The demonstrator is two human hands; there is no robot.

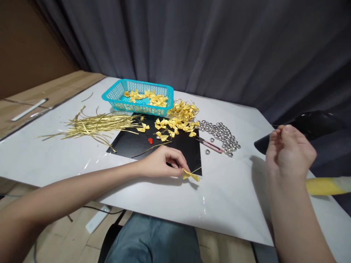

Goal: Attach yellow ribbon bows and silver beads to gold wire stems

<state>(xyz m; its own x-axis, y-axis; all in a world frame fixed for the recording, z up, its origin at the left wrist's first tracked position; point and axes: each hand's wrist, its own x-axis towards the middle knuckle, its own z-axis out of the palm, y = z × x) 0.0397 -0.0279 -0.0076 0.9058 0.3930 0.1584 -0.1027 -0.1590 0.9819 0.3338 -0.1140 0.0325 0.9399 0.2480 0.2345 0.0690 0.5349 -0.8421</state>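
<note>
My left hand (167, 162) pinches the edge of a yellow ribbon bow (191, 176) just above the white table, near the corner of a black mat (128, 144). A thin gold strand sticks out from the bow. Raised over the table's right side, my right hand (289, 149) is closed, thumb and fingers pressed together; a thin strand end shows at its fingertips. More yellow bows (175, 126) lie on the mat's back part. Silver beads (219, 133) are spread to their right, beside pink-handled snips (210, 144). A small red piece (150, 140) rests on the mat.
A blue basket (137, 108) holding yellow bows stands at the back. Gold strands (101, 123) are heaped at the left, partly over the mat. At the right edge are a dark object (261, 144) and a yellow roll-like object (323, 186). A grey curtain hangs behind the table.
</note>
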